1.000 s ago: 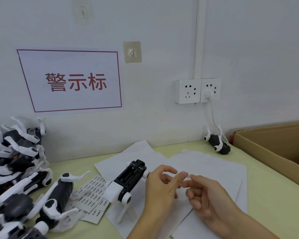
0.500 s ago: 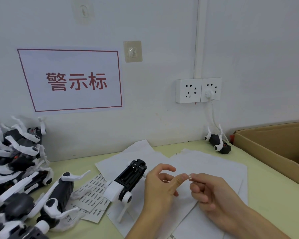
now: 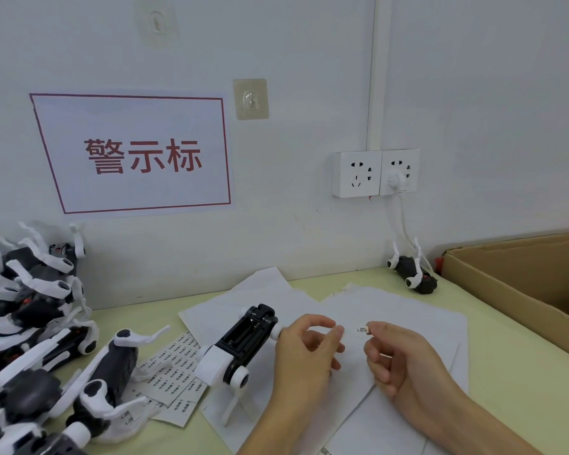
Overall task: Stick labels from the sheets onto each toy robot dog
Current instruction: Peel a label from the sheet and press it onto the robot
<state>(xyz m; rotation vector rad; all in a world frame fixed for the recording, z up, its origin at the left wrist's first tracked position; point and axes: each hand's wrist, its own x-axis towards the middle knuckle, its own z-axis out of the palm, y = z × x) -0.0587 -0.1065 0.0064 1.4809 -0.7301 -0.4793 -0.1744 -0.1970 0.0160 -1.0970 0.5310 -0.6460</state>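
Observation:
A black-and-white toy robot dog (image 3: 240,344) lies belly up on white paper, its open battery bay facing up. My left hand (image 3: 304,353) hovers just right of it with loosely curved fingers and holds nothing. A small printed label (image 3: 362,330) is pinched at the fingertips of my right hand (image 3: 395,359), a short gap away from my left index finger. A sheet of labels (image 3: 174,372) lies to the left of the dog, partly under another toy dog (image 3: 112,372).
A pile of several toy dogs (image 3: 27,323) fills the left side. One more dog (image 3: 411,274) sits by the wall below the sockets (image 3: 375,172). An open cardboard box (image 3: 506,284) stands at the right. White paper sheets (image 3: 408,310) cover the green table's (image 3: 523,389) middle.
My hands, fingertips together a second ago, have drawn apart. The label has come away with my right hand, which moved slightly right.

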